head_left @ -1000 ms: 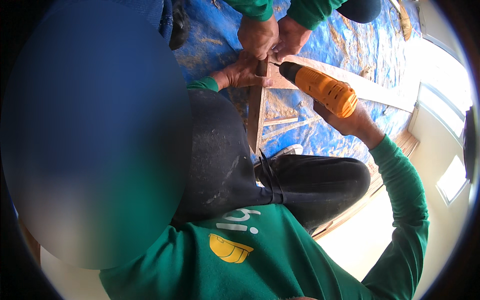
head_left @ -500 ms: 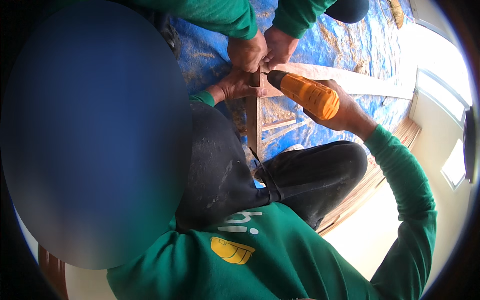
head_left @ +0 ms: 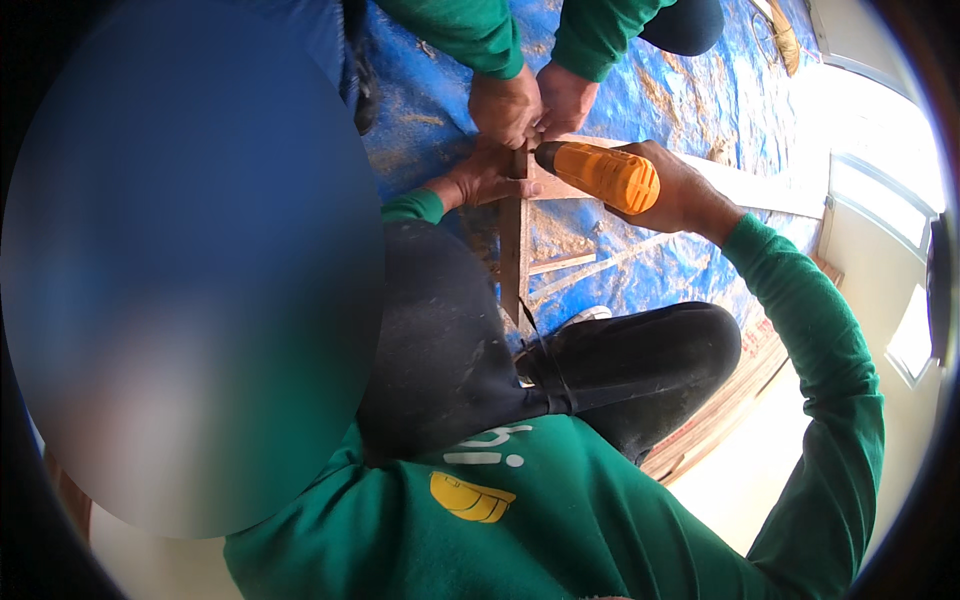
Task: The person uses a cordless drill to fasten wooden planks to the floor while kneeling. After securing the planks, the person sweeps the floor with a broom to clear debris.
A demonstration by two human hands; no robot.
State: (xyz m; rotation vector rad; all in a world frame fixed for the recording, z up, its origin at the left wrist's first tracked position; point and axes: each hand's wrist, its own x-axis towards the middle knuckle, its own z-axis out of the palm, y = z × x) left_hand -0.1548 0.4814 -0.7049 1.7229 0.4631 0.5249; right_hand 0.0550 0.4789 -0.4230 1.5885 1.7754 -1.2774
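Observation:
My right hand [head_left: 682, 192] grips an orange power drill [head_left: 598, 172], its nose pointing left at the top end of a narrow wooden strip [head_left: 513, 255]. My left hand [head_left: 478, 178] presses on the wood joint just left of the drill tip. A co-worker's two hands [head_left: 528, 104] in green sleeves hold the same joint from the far side. A pale wooden board [head_left: 745, 185] runs off to the right from the joint. My dark-trousered knees frame the strip.
A blue tarp [head_left: 660, 95] dusted with sawdust covers the floor. Thin wood slats [head_left: 600, 265] lie on it right of the strip. A stack of boards [head_left: 735, 395] lies at the tarp's right edge beside a bright floor. A large blurred patch fills the left.
The drill and my right hand have shifted slightly left and up toward the joint. The co-worker's hands stay clamped on the wood.

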